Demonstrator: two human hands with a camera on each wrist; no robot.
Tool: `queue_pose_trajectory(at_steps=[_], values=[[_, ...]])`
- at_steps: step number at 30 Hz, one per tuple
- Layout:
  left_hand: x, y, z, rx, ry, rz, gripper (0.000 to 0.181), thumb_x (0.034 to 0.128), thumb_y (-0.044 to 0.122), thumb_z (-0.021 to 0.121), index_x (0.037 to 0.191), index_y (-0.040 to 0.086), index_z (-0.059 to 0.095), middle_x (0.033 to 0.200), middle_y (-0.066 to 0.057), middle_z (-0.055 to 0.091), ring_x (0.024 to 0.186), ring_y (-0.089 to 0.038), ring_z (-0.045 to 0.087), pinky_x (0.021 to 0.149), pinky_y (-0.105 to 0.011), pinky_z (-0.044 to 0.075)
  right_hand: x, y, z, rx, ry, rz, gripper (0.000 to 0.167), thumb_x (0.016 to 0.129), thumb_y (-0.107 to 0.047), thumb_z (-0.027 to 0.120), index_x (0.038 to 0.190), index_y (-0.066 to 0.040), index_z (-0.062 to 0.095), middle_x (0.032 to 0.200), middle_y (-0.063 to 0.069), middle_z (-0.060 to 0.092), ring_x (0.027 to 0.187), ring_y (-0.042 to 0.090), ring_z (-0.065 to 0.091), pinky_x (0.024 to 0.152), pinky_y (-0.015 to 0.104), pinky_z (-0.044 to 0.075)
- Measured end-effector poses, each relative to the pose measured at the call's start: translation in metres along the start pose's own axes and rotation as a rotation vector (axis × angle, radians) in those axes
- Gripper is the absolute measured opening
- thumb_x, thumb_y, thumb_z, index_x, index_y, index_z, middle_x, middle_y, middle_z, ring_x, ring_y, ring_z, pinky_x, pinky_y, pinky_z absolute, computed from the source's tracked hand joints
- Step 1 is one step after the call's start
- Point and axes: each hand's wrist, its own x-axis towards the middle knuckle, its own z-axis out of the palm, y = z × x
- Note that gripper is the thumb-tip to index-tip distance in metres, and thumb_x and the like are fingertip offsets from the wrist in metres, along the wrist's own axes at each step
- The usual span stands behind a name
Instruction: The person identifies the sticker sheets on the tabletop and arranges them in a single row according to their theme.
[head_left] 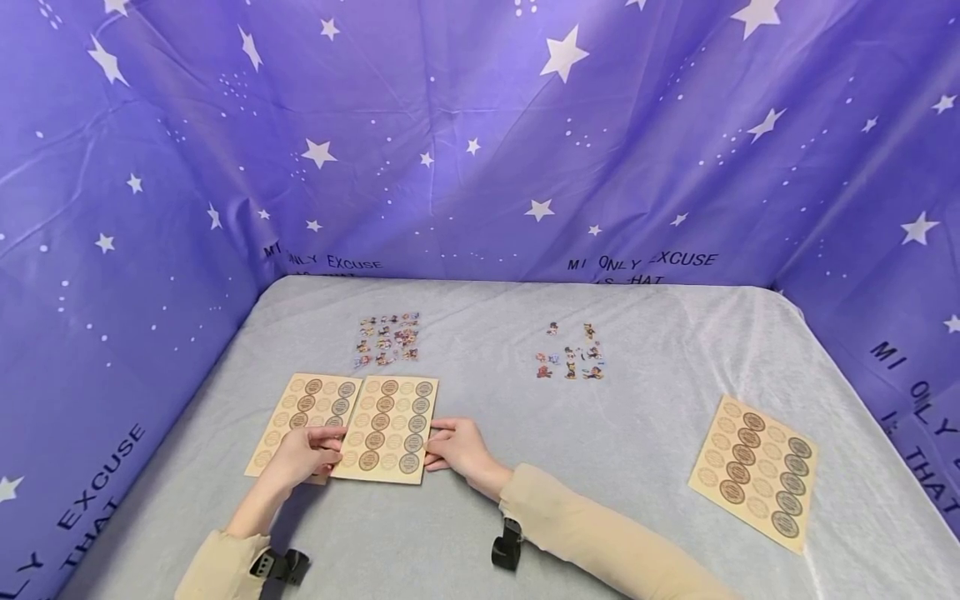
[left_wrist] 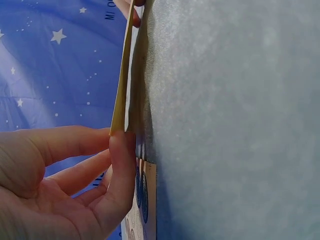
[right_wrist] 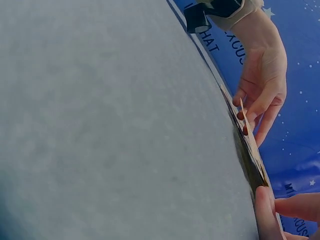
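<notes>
the left hand [head_left: 303, 454] pinches the left edge of the middle sheet [head_left: 386, 429], thumb and fingertips nearly closed with just the paper between them. the right hand [head_left: 462, 448] pinches the opposite edge in the same way, near its lower half. the middle sheet, tan with columns of round brown and grey prints, is between the two hands, and the left wrist view shows it edge-on, raised off the grey table cover [head_left: 570, 450]. the left sheet [head_left: 300, 400], printed alike, lies just beside it, partly behind the left hand. well apart, the right sheet [head_left: 753, 473] lies turned at an angle. farther back are two groups of small cartoon stickers [head_left: 386, 340], before a purple starry curtain [head_left: 450, 187].
</notes>
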Motion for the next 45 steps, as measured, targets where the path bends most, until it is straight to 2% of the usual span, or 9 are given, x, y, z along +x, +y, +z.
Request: queue_pose_trajectory(at_steps=[5, 9, 15, 19, 23, 27, 35, 40, 45], values=[[0.000, -0.001, 0.002, -0.004, 0.003, -0.005, 0.040, 0.0742, -0.011, 0.057, 0.113, -0.016, 0.050, 0.072, -0.005, 0.059, 0.056, -0.013, 0.054, 0.047, -0.026, 0.049, -0.002, -0.001, 0.000, -0.058, 0.000, -0.029, 0.043, 0.076, 0.011, 0.055, 0.117, 0.017, 0.044, 0.076, 0.022, 0.063, 0.052, 0.018, 0.061, 0.052, 0.031, 0.053], [0.000, -0.002, 0.002, -0.009, 0.011, -0.023, 0.040, 0.0743, -0.010, 0.059, 0.113, -0.015, 0.051, 0.072, -0.005, 0.059, 0.055, -0.013, 0.055, 0.046, -0.027, 0.049, -0.003, -0.001, -0.003, -0.055, -0.010, -0.039, 0.043, 0.076, 0.012, 0.054, 0.117, 0.017, 0.044, 0.078, 0.023, 0.063, 0.056, 0.024, 0.063, 0.053, 0.032, 0.054], [0.000, -0.002, 0.000, -0.012, 0.028, -0.026, 0.040, 0.0749, -0.009, 0.059, 0.113, -0.015, 0.051, 0.069, -0.005, 0.059, 0.056, -0.013, 0.055, 0.046, -0.027, 0.049, -0.005, -0.001, -0.011, -0.059, -0.039, -0.034, 0.037, 0.077, 0.011, 0.053, 0.114, 0.014, 0.050, 0.078, 0.020, 0.062, 0.056, 0.016, 0.061, 0.055, 0.032, 0.054], [0.000, 0.001, -0.002, 0.000, 0.051, -0.013, 0.037, 0.0784, -0.004, 0.057, 0.114, -0.014, 0.050, 0.071, -0.006, 0.060, 0.059, -0.012, 0.057, 0.048, -0.026, 0.049, -0.008, -0.002, -0.018, -0.073, -0.097, -0.037, 0.031, 0.078, 0.009, 0.056, 0.109, 0.013, 0.054, 0.082, 0.021, 0.061, 0.061, 0.014, 0.060, 0.058, 0.033, 0.054], [0.000, 0.005, -0.002, -0.009, 0.044, 0.029, 0.037, 0.0826, 0.004, 0.056, 0.115, -0.014, 0.049, 0.078, -0.012, 0.060, 0.060, -0.013, 0.059, 0.051, -0.026, 0.051, -0.011, -0.004, -0.028, -0.109, -0.165, -0.051, 0.029, 0.078, 0.005, 0.057, 0.107, 0.011, 0.056, 0.086, 0.022, 0.062, 0.068, 0.017, 0.060, 0.061, 0.034, 0.054], [0.000, 0.010, 0.000, -0.020, 0.028, 0.074, 0.039, 0.0846, 0.007, 0.055, 0.117, -0.014, 0.048, 0.081, -0.015, 0.061, 0.062, -0.013, 0.059, 0.054, -0.026, 0.052, -0.013, -0.008, -0.038, -0.176, -0.193, -0.070, 0.030, 0.079, 0.000, 0.058, 0.107, 0.009, 0.058, 0.087, 0.020, 0.063, 0.072, 0.019, 0.061, 0.062, 0.033, 0.054], [0.005, 0.018, 0.010, -0.007, -0.018, 0.179, 0.037, 0.0851, 0.008, 0.056, 0.115, -0.013, 0.051, 0.087, -0.019, 0.063, 0.070, -0.017, 0.061, 0.059, -0.026, 0.052, -0.018, -0.017, -0.062, -0.305, -0.169, -0.128, 0.030, 0.078, 0.000, 0.057, 0.107, 0.010, 0.057, 0.085, 0.017, 0.063, 0.071, 0.027, 0.062, 0.059, 0.033, 0.053], [0.010, 0.022, 0.019, 0.039, -0.018, 0.203, 0.034, 0.0831, 0.010, 0.059, 0.113, -0.007, 0.056, 0.087, -0.014, 0.062, 0.070, -0.018, 0.058, 0.058, -0.026, 0.050, -0.033, -0.034, -0.073, -0.353, -0.150, -0.164, 0.029, 0.079, 0.003, 0.056, 0.106, 0.014, 0.055, 0.085, 0.023, 0.061, 0.072, 0.040, 0.059, 0.061, 0.042, 0.052], [0.016, 0.028, 0.029, 0.070, -0.059, 0.248, 0.034, 0.0839, 0.013, 0.059, 0.113, -0.004, 0.056, 0.089, -0.015, 0.064, 0.073, -0.021, 0.059, 0.059, -0.024, 0.048, -0.035, -0.031, -0.094, -0.387, -0.141, -0.204, 0.030, 0.081, -0.003, 0.058, 0.107, 0.013, 0.055, 0.086, 0.021, 0.062, 0.069, 0.037, 0.059, 0.059, 0.040, 0.052]])
